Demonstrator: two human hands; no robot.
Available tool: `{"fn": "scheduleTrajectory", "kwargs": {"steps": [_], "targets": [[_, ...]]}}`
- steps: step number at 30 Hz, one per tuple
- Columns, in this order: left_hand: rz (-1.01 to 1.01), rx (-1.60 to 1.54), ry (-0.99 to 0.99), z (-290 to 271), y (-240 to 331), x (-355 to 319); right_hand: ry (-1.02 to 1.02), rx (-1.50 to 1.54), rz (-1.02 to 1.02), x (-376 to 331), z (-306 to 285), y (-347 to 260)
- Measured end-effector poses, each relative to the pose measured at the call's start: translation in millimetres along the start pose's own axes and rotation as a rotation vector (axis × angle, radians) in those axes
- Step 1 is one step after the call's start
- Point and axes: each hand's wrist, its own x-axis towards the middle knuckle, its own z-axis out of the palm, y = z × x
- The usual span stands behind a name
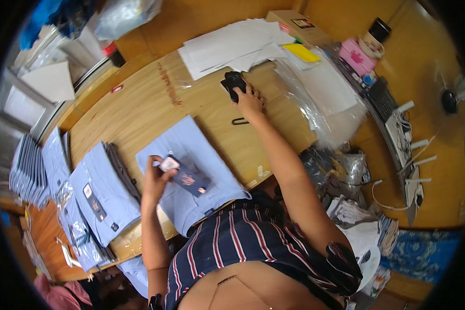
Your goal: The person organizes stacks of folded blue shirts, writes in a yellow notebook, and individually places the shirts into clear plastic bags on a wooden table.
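Observation:
A folded light-blue garment (199, 147), which looks like trousers, lies on the wooden table in front of me. Over it my left hand (157, 178) pinches a dark-blue hang tag (190, 179) with a white sticker at its upper end. Farther off, my right arm stretches across the table, and my right hand (250, 102) has its fingers closed on a small black object (234, 82) whose kind I cannot make out. Nearer than that hand lies a thin black loop (239, 122) on the wood.
Folded blue garments (101, 178), one bearing a tag, lie at the left beside further stacks (28, 168). White paper sheets (227, 46) and clear plastic bags (328, 111) cover the far side. A yellow pad (300, 52), pink box (357, 57) and telephone (381, 98) stand right.

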Motion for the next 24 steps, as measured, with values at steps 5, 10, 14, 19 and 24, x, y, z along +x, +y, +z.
{"fn": "scheduleTrajectory", "kwargs": {"steps": [5, 10, 14, 19, 24], "targets": [[0.024, 0.709, 0.333, -26.4, 3.0, 26.2, -0.009, 0.004, -0.047, 10.5, -26.8, 62.4], [0.293, 0.932, 0.44, 2.0, 16.2, 32.5, 0.123, 0.062, -0.012, 18.4, -35.4, 110.5], [0.284, 0.986, 0.377, 23.6, 28.9, 20.3, 0.254, 0.383, -0.135, -40.5, -87.3, 114.4], [0.38, 1.036, 0.277, 45.8, 31.1, 18.8, 0.482, -0.071, 0.204, -107.5, -101.5, 224.7], [0.317, 0.855, 0.177, 80.9, 54.5, 28.3, 0.148, 0.339, 0.25, -110.9, -136.8, 256.3]]}}
